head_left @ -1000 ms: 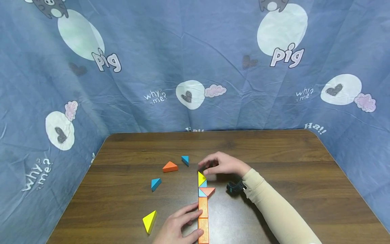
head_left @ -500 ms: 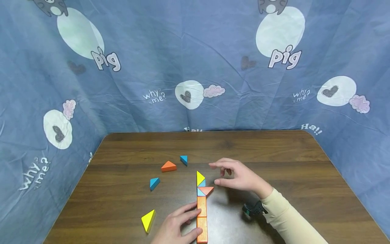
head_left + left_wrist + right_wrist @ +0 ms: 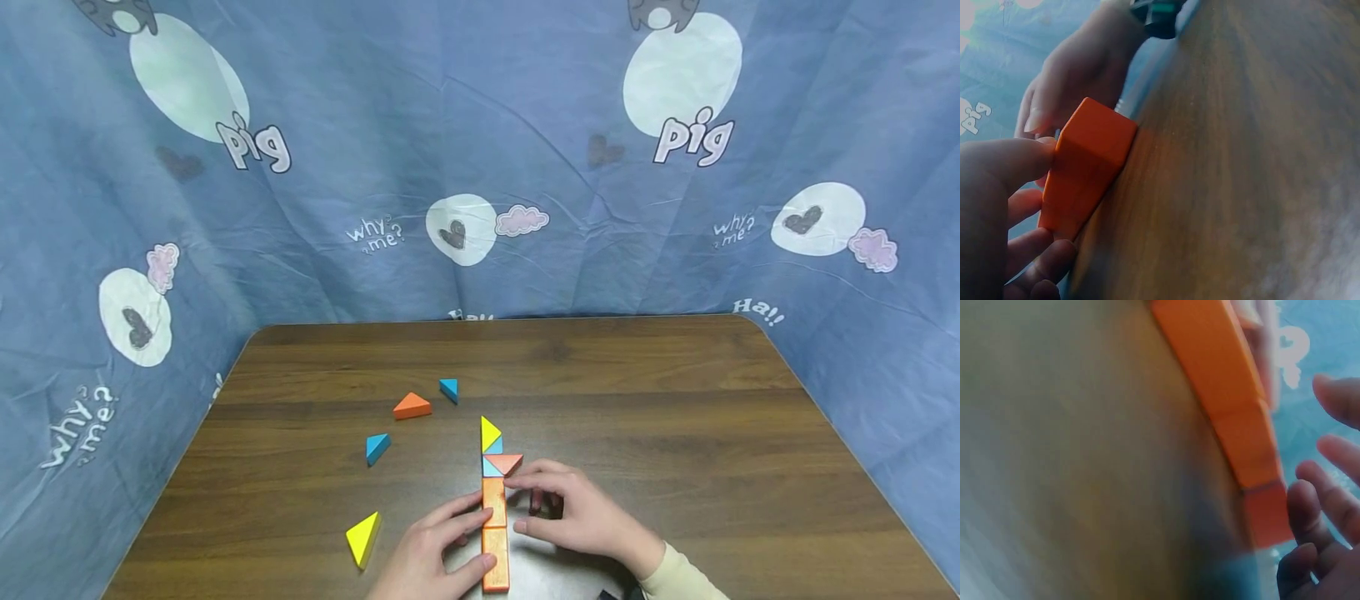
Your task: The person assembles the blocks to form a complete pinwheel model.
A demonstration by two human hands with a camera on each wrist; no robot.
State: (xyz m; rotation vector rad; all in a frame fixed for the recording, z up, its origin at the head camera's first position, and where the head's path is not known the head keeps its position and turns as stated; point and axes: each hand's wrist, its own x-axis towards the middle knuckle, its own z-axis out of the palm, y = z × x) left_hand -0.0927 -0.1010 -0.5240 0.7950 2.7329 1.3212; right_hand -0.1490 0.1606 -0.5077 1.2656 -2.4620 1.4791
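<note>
Two orange rectangular blocks [image 3: 495, 543] lie end to end in a line in the head view. Beyond them lie a pale orange triangle block [image 3: 506, 462], two light blue triangle blocks [image 3: 491, 467] and a yellow triangle block [image 3: 489, 435]. My left hand [image 3: 438, 546] rests against the left side of the orange blocks, its fingertips and thumb touching them. To their right, my right hand [image 3: 573, 512] has loosely bent fingers and holds nothing; its index fingertip is close to the far orange block. In the right wrist view the fingers [image 3: 1304, 503] are near the pale orange triangle's end.
Left of the line lie loose triangle blocks: a small blue one [image 3: 450, 389], an orange one [image 3: 412, 407], another blue one [image 3: 377, 448] and a yellow one [image 3: 363, 540]. The wooden table [image 3: 675, 400] ends at a blue printed curtain [image 3: 337, 200] behind.
My right hand has drawn away from the yellow triangle at the far end and come nearer, to the right side of the orange blocks. The left hand stays in place.
</note>
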